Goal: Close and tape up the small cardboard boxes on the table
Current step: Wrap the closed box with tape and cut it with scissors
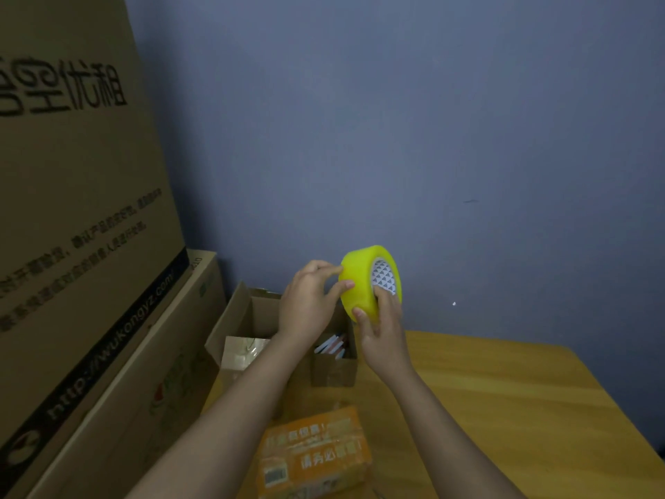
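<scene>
A thick yellow tape roll (360, 282) is held up in front of the blue wall, above the table. My right hand (381, 329) grips it from below, with fingers through its white patterned core. My left hand (309, 300) pinches the roll's outer surface at its left side with thumb and fingertips. Below my hands stands an open brown cardboard box (248, 315) with its flaps up and some packets showing inside. A small orange box (316, 455) with white printing lies near the table's front, partly hidden by my left forearm.
The wooden table (521, 408) stretches to the right under the boxes. Two large brown cardboard cartons (79, 210) are stacked at the left, close to the open box. The blue wall (431, 138) stands right behind the table.
</scene>
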The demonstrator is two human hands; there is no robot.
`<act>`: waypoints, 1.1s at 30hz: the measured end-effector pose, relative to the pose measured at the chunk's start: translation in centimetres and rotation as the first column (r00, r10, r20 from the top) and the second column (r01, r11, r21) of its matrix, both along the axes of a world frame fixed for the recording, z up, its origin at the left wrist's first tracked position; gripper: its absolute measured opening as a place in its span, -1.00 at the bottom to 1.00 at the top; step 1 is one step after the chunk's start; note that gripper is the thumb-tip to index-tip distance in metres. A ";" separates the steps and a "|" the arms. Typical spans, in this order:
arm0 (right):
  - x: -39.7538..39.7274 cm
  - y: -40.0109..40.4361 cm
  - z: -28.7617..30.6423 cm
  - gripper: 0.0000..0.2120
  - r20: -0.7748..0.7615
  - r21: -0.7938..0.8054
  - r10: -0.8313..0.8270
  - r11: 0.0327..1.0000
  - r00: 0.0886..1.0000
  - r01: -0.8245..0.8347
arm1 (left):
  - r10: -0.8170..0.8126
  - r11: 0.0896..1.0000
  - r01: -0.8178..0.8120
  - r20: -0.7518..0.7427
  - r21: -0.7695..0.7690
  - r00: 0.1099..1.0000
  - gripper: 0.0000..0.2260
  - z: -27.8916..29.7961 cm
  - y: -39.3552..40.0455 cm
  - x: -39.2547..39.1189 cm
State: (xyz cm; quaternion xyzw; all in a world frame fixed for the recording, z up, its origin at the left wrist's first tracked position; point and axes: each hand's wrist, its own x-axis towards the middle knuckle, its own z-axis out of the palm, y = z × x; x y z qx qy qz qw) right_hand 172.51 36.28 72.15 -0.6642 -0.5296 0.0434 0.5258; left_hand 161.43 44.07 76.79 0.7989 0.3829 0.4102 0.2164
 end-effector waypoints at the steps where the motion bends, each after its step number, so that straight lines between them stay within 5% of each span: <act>1: -0.1 0.0 0.0 -0.68 0.006 0.004 -0.006 1.000 1.000 0.006 | 0.014 1.000 -0.014 0.016 0.008 1.000 -0.70 0.0 -0.2 -0.1; 10: -1.3 -0.4 -0.4 -0.65 0.102 0.016 -0.031 0.999 0.994 0.029 | 0.084 0.988 -0.066 0.132 -0.139 0.988 -0.88 0.5 0.1 -0.9; 19: -2.1 -0.4 -0.7 -0.65 0.115 -0.024 -0.029 0.999 0.993 0.032 | 0.167 0.986 -0.167 -0.099 0.010 0.981 -0.82 0.1 -0.3 -1.2; 29: -2.1 -0.9 -1.1 -0.57 0.046 -0.048 -0.010 0.999 0.999 0.012 | -0.057 0.997 0.049 -0.141 -0.059 0.988 -0.92 -0.9 1.5 -2.0; 33: -2.0 -0.7 -1.5 -0.59 0.006 -0.048 0.002 0.999 1.000 -0.002 | -0.060 0.997 0.071 -0.219 0.042 0.974 -0.90 -0.8 1.9 -2.1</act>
